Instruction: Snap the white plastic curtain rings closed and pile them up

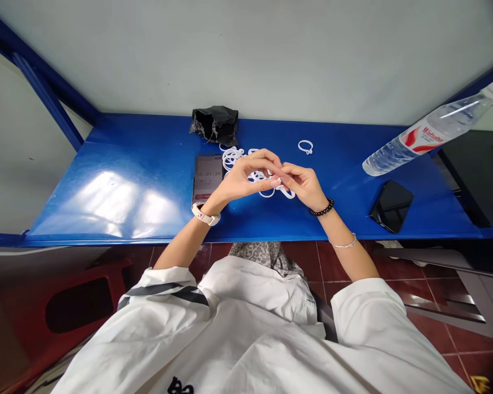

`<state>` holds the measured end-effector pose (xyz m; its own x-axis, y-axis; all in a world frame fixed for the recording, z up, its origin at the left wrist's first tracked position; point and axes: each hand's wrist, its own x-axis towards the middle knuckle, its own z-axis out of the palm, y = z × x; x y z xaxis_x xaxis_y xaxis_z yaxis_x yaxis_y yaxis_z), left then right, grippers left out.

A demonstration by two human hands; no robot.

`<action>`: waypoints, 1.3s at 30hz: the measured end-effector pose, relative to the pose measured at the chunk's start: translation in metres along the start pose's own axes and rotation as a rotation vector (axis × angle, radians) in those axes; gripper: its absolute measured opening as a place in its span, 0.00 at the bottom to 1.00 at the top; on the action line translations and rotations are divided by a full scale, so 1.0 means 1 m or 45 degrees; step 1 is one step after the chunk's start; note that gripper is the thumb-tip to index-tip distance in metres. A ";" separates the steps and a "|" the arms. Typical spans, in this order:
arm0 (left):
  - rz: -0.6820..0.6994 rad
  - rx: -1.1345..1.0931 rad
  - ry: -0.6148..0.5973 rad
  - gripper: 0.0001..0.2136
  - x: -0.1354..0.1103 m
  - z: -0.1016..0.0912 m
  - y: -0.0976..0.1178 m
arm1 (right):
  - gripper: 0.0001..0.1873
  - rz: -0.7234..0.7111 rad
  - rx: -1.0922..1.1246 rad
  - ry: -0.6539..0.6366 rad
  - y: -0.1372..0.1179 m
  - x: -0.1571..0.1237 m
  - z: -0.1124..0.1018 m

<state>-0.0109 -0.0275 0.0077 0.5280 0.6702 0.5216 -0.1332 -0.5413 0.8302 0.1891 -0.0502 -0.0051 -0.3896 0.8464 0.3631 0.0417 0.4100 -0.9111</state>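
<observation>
My left hand (pixel 246 176) and my right hand (pixel 304 185) meet over the blue table, fingertips pinched together. Between them is a white plastic ring (pixel 288 193), partly covered by the fingers; its lower curve shows beneath my right fingertips. A loose heap of similar white rings (pixel 232 158) lies behind and under my left hand, which hides part of it. One separate white ring (pixel 309 151) with a small knob rests on the table beyond my right hand.
A phone showing a timer (pixel 207 183) lies by my left wrist, with a crumpled black bag (pixel 219 121) behind it. To the right are a water bottle (pixel 421 137) and a dark phone (pixel 391 206) on the blue table (pixel 156 148). A grey wall (pixel 250 60) closes the back.
</observation>
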 end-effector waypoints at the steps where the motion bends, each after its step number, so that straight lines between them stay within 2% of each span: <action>1: 0.013 0.026 0.014 0.16 0.000 0.000 -0.001 | 0.20 0.009 0.011 0.005 0.000 0.000 0.001; 4: 0.080 0.158 0.052 0.20 -0.001 0.000 -0.003 | 0.21 0.065 0.008 0.028 0.000 0.001 0.002; 7: 0.129 0.298 0.025 0.22 -0.002 0.003 -0.005 | 0.22 0.110 -0.008 0.024 0.001 0.001 0.001; 13: 0.041 0.451 -0.081 0.26 -0.001 0.004 -0.001 | 0.24 0.130 -0.050 0.005 0.001 0.001 0.003; 18: 0.064 0.459 -0.064 0.25 -0.001 0.003 0.003 | 0.29 -0.002 -0.201 -0.037 0.001 0.000 0.002; 22: 0.080 0.399 -0.027 0.24 -0.001 0.002 0.004 | 0.26 -0.071 -0.339 -0.066 0.002 -0.002 0.002; 27: 0.086 0.343 -0.004 0.24 -0.002 0.004 0.002 | 0.24 -0.082 -0.321 -0.051 0.004 -0.003 0.004; 33: 0.100 0.439 0.041 0.26 -0.002 0.007 -0.002 | 0.21 -0.062 -0.290 -0.034 0.004 -0.003 0.003; 37: 0.043 0.569 -0.011 0.26 0.000 -0.001 -0.005 | 0.23 -0.007 -0.327 -0.020 0.004 -0.002 0.001; 39: 0.000 0.649 -0.055 0.24 0.001 -0.007 -0.007 | 0.24 0.008 -0.433 0.005 0.009 0.000 -0.002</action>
<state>-0.0155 -0.0193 0.0035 0.5633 0.6544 0.5044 0.2874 -0.7276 0.6229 0.1910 -0.0463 -0.0131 -0.3851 0.8503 0.3586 0.3487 0.4939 -0.7966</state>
